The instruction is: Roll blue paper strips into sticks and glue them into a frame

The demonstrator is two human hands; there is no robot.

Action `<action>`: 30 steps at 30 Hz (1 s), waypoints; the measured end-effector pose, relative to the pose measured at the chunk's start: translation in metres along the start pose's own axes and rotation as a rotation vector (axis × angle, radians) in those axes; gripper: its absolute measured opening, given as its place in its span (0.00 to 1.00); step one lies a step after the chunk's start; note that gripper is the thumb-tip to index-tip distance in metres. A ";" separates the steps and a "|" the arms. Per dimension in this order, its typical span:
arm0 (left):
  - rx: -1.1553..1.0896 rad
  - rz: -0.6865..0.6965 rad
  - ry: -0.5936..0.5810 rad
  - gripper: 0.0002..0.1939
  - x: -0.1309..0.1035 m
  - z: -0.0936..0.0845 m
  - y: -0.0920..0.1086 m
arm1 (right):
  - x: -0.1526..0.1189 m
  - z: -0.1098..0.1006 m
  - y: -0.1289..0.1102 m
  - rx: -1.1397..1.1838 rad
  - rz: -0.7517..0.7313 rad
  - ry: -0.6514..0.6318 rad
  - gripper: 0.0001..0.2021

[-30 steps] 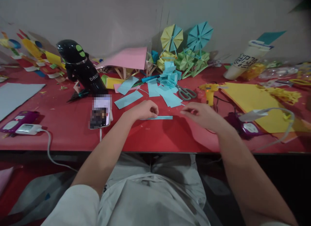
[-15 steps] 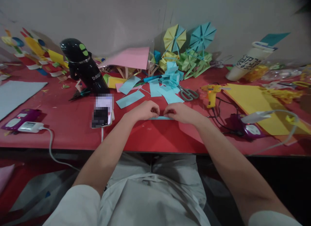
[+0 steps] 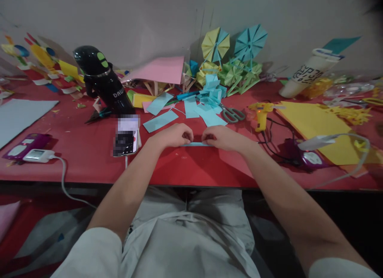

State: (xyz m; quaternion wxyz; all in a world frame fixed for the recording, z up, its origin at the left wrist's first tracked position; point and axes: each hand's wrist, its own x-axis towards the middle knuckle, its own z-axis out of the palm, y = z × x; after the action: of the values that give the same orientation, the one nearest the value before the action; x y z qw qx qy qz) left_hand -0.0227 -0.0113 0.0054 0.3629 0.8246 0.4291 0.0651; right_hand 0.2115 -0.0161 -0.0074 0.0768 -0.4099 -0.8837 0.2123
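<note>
Both hands are close together over the red tabletop, at a narrow strip of blue paper (image 3: 196, 144) that lies crosswise. My left hand (image 3: 178, 135), fingers curled and pressed together, pinches the strip towards its left end. At its right part my right hand (image 3: 218, 137) has the same closed grip. A short stretch of the strip shows between the hands; its ends are partly covered by the fingers. Just beyond the left hand lies a flat blue paper rectangle (image 3: 160, 121). Grey-handled scissors (image 3: 233, 114) rest beyond the right hand, near a pile of blue paper pieces (image 3: 211, 98).
A phone (image 3: 126, 136) and a black bottle (image 3: 104, 84) stand left. To the right are a yellow glue gun (image 3: 261, 113) with its cord, a purple power socket (image 3: 311, 158) and yellow sheets (image 3: 317, 126). Folded paper pinwheels (image 3: 250, 42) lean at the wall.
My left hand has slid slightly left along the strip, so more blue paper shows between the hands. The right hand has stayed nearly in place.
</note>
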 end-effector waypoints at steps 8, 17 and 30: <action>0.033 -0.024 0.005 0.08 0.000 0.000 0.005 | 0.000 -0.002 -0.005 -0.061 0.009 -0.027 0.10; -0.007 -0.043 0.019 0.06 -0.001 0.001 0.008 | -0.002 -0.004 -0.010 0.011 0.041 -0.034 0.10; -0.016 -0.050 0.084 0.06 -0.003 0.005 0.009 | -0.002 -0.001 -0.024 0.217 0.197 0.032 0.10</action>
State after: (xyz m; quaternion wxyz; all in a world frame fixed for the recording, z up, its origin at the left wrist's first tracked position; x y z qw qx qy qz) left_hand -0.0161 -0.0195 0.0084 0.3525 0.8073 0.4638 0.0941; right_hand 0.1962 -0.0313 0.0045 0.1133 -0.4874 -0.8097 0.3065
